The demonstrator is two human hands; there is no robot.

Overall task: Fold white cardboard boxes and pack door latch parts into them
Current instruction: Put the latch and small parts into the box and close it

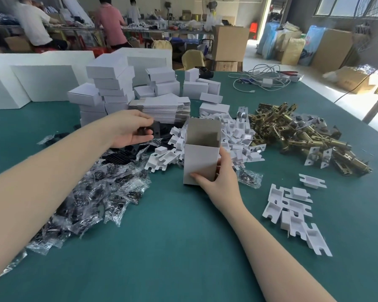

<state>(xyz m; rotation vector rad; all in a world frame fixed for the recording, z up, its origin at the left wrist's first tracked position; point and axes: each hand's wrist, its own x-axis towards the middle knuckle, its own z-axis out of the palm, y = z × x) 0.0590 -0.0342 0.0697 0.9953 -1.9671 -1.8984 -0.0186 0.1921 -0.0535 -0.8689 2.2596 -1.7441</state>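
A white cardboard box point(200, 155) stands upright on the green table point(172, 247), its top flap open. My right hand point(218, 177) grips its lower right corner, thumb on the front face. Left of the box and a little above the table, my left hand point(131, 130) pinches a flat black plate point(154, 129) with a hole in it. A heap of brass door latches point(297, 134) lies to the right. White plastic inserts point(234, 138) are piled behind the box. Flat unfolded box blanks point(164, 109) sit in a stack behind my left hand.
Clear bags of black parts point(92, 192) spread across the left of the table. More white inserts point(292, 212) lie at the right. Folded white boxes point(111, 86) are stacked at the back, with cables point(264, 80) beyond. People work at benches in the background.
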